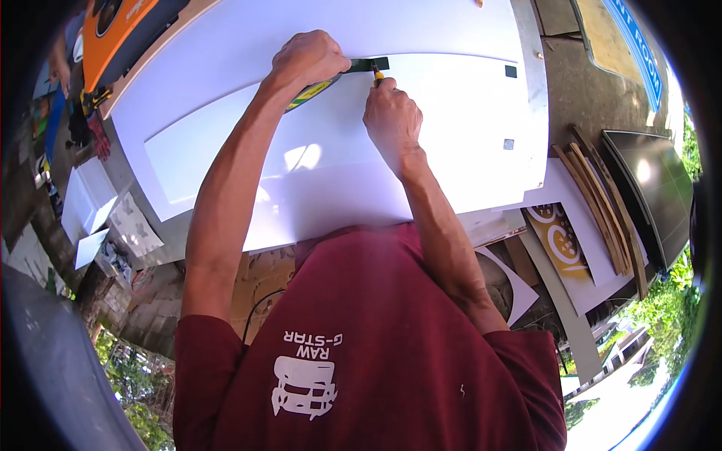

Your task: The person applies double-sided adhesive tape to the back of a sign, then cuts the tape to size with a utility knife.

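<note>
A white panel [444, 173] lies on a larger white sheet [226, 52]. My left hand [310, 59] is closed around a roll of dark green tape [314, 92] with a yellow-green label. From it a dark strip stretches right along the panel's far edge. My right hand [393, 116] grips a yellow utility knife [379, 75], its blade overlapping the strip near the free end. On the panel's right part sit a dark green tape square [511, 71] and a greyer small square [509, 144].
An orange machine or case [113, 34] stands at the far left, with a person's hand [60, 71] beyond it. Wooden strips [598, 203] and a dark glossy panel [650, 192] lie at the right. A blue lettered sign [639, 45] is at upper right.
</note>
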The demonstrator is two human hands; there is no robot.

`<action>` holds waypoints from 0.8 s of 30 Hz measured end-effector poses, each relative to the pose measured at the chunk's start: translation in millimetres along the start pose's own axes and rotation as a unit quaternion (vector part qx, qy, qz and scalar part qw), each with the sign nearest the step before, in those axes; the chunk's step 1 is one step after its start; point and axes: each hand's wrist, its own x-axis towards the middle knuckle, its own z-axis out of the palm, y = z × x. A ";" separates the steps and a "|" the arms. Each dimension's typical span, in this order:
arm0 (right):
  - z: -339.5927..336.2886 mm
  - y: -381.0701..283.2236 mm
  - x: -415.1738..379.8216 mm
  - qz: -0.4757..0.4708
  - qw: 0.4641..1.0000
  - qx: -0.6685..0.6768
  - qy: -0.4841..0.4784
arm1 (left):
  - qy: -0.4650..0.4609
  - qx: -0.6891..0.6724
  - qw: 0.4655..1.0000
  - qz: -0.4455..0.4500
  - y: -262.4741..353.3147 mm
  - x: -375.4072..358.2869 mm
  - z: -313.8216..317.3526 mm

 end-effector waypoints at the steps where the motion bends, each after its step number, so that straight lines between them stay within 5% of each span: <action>1: 2.9 -0.7 0.1 -0.006 1.000 -0.004 0.008 | -0.002 0.001 1.000 0.001 -0.7 1.7 -1.0; 13: 5.0 -4.3 -22.4 0.011 0.999 0.028 -0.029 | -0.034 0.021 0.999 0.000 -2.8 -11.9 -1.2; 24: 7.4 -9.5 -26.9 0.040 0.995 0.055 -0.067 | -0.142 -0.146 0.979 0.028 -19.5 -6.3 7.8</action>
